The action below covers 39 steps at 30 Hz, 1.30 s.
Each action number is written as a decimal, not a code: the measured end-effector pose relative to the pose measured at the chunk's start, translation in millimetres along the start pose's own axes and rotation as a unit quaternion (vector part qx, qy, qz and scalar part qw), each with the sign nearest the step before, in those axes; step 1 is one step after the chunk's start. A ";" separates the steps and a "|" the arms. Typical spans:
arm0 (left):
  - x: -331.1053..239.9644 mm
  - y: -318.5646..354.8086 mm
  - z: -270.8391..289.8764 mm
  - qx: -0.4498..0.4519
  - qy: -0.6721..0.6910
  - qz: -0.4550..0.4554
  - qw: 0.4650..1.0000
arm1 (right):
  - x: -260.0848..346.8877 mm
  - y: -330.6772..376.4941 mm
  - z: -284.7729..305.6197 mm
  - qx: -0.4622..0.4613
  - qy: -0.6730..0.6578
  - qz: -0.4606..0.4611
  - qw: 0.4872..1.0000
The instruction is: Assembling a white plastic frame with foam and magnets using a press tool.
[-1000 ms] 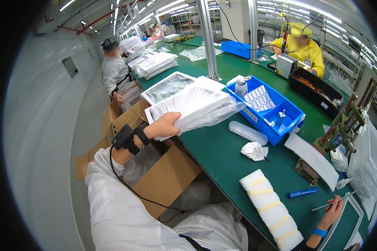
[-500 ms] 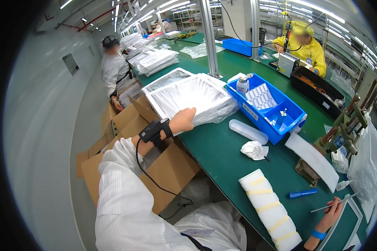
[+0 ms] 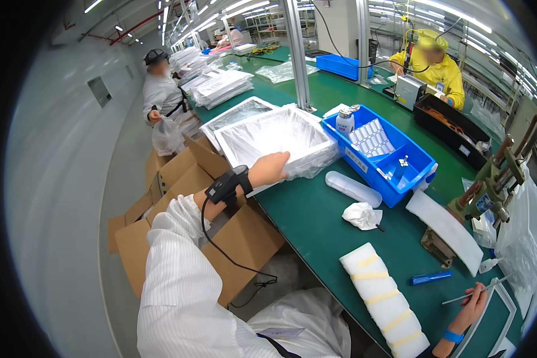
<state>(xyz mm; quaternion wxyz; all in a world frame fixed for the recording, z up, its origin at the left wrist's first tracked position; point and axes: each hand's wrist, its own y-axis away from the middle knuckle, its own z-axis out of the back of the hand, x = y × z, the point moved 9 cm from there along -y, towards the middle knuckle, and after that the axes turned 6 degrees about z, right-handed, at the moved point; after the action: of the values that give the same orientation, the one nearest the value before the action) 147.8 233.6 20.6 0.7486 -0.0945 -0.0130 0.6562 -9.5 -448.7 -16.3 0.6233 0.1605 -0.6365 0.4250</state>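
Observation:
My left hand (image 3: 271,167) is closed on the near right edge of a white rectangular frame (image 3: 228,145) with clear plastic film across it. That frame lies on a stack of similar plastic-wrapped frames, and the fingertips are partly hidden by the edge. At the lower right, my right hand (image 3: 472,307) pinches a thin grey metal rod (image 3: 456,299) that points to the left. Beside that hand, a slim white frame (image 3: 509,310) lies on the green bench. A blue marker pen (image 3: 432,277) and a white foam block with yellow bands (image 3: 383,292) lie nearby.
Right of the stack stands a blue divided bin (image 3: 364,161) with bottles and labels. A clear case (image 3: 353,188), crumpled white cloth (image 3: 362,215) and green hand press (image 3: 483,197) occupy the bench (image 3: 307,221). Open cardboard boxes (image 3: 238,253) sit left below. Two co-workers are nearby.
My left hand and the top white frame have shifted slightly right. My right hand stays with the rod. The co-worker at the left now holds up a clear plastic bag.

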 end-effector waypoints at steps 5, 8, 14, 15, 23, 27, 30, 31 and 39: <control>-8.4 -8.8 11.0 0.009 -0.037 0.014 0.999 | 2.5 2.9 -1.8 0.010 0.001 0.004 1.000; -8.1 -21.1 6.0 0.020 -0.067 0.025 0.997 | 3.9 3.3 0.7 0.005 -0.003 0.001 1.000; 11.4 -54.3 -3.6 -0.006 -0.085 0.061 0.994 | 12.3 4.8 -3.6 0.018 -0.014 0.014 1.000; 16.1 -58.8 -3.9 -0.010 -0.090 0.073 0.993 | 12.8 5.5 -2.1 0.010 -0.011 0.014 1.000; 37.5 -90.7 -23.9 0.022 -0.056 0.032 0.998 | 20.1 8.3 -7.0 0.021 -0.014 0.022 0.999; 33.9 -94.2 -31.8 0.046 -0.047 0.014 0.998 | 18.3 9.0 -6.7 0.018 -0.014 0.012 1.000; 12.4 -82.3 -31.5 0.053 -0.128 0.100 0.985 | 16.4 9.0 -2.8 0.010 -0.006 0.008 1.000; -8.2 -78.9 -19.6 0.053 -0.127 0.097 0.986 | 16.2 9.6 -2.8 0.007 -0.004 0.007 1.000; -201.6 -80.9 25.8 -0.228 0.029 -0.330 0.916 | 24.4 11.3 -10.9 0.031 0.006 0.013 0.999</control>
<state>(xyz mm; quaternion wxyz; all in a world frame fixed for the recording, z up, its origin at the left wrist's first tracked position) 195.4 28.5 79.8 0.8807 -0.2715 -0.1711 0.3485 -14.9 -426.0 1.1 0.6166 0.1689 -0.6211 0.4534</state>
